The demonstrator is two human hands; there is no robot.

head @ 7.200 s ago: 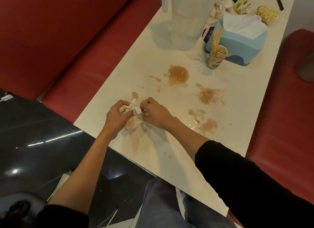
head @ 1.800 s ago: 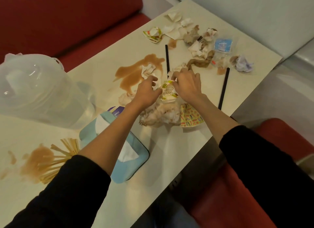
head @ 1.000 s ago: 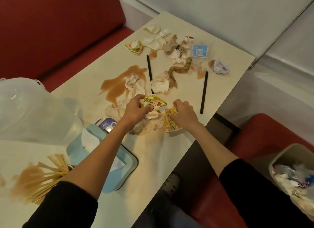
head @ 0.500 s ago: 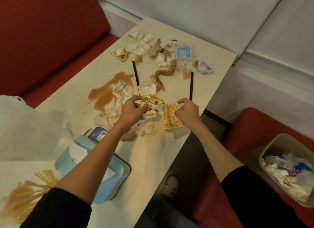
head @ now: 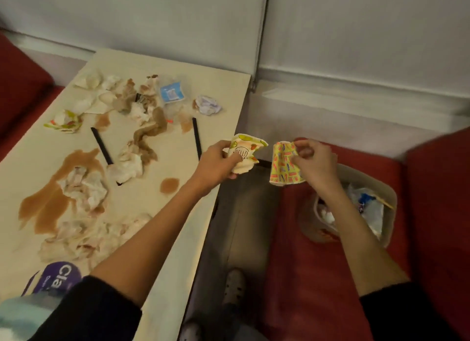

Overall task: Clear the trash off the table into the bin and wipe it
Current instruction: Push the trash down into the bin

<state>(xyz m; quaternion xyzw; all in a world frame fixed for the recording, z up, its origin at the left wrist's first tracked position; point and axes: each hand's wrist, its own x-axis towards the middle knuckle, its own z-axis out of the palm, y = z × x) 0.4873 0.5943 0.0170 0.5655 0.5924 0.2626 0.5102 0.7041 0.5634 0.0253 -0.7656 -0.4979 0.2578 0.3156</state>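
**Two crushed cups head for the bin**

We carry one crumpled paper cup in each hand off the table (head: pixel 178 68) and toward the bin (head: pixel 390 213), which sits on the red seat. Our right hand (head: pixel 314 162) pinches the striped yellow cup (head: pixel 284 162) by its rim, just short of the bin on the table side. Our left hand (head: pixel 218 160) grips the fruit-printed cup (head: pixel 245 152), fingers wrapped around its crushed body. That cup is farther from the bin, over the table's edge.

To do this well, we judge that both cups should travel right over the bin's open mouth before either hand lets go. The right cup goes first, since it is nearer. Keeping the cups from tipping seems wise, as any dregs could drip on the seat beside the bin. Our right forearm hides part of the bin's mouth, so we should look before dropping.

Half a second ago both hands were over the table, and the cups were close above the wet tissues (head: pixel 84 185). Now both cups are lifted away and brought toward the bin. The tissues, the two black straws (head: pixel 197 138) and the brown spill (head: pixel 50 200) remain on the table, well away from the bin.
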